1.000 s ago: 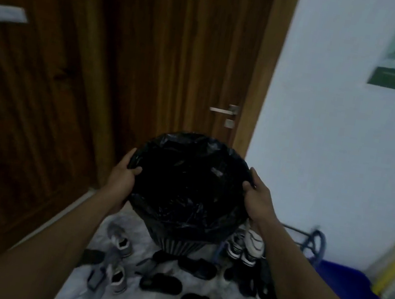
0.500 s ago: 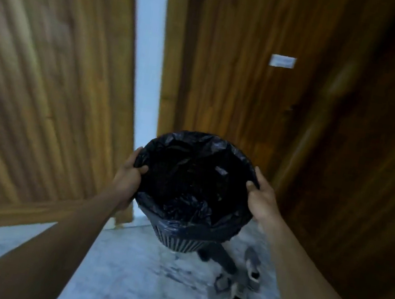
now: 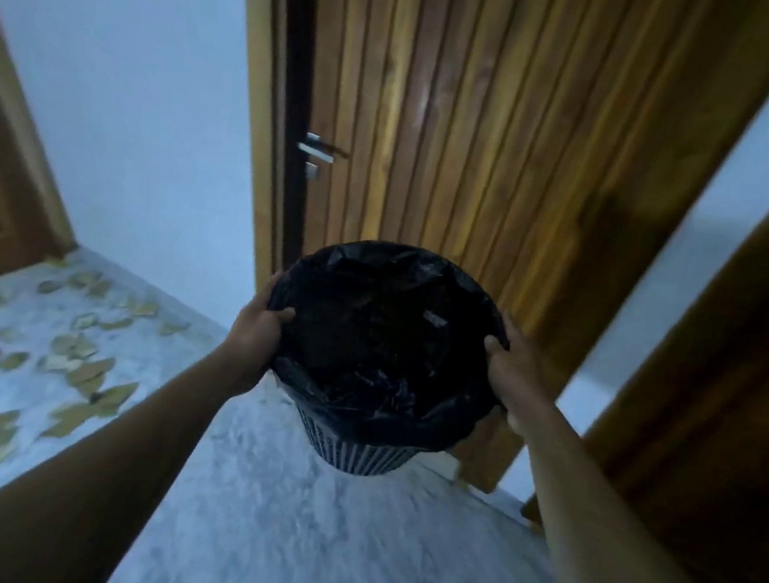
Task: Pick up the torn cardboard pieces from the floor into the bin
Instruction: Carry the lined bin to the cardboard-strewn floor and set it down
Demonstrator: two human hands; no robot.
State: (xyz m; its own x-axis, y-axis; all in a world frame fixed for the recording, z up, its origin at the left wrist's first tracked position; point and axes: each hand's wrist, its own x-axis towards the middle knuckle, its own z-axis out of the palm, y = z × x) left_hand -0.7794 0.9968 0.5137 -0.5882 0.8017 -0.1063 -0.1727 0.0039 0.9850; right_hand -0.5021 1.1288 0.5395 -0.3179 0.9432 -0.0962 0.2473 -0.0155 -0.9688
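Observation:
I hold a round bin lined with a black bag up in front of me, off the floor. My left hand grips its left rim, thumb over the edge. On the opposite rim my right hand grips the same way. The bag's inside looks dark and I cannot tell what lies in it. Several torn brown cardboard pieces lie scattered over the pale marble floor at the left, well apart from the bin.
A wooden door with a metal handle stands straight ahead, behind the bin. Another wooden door panel fills the right side. A white wall and a further door frame are at the left.
The view has swung left with the bin still held in both hands. The shoes on the floor have gone out of view and the scattered cardboard pieces have come into view at the left.

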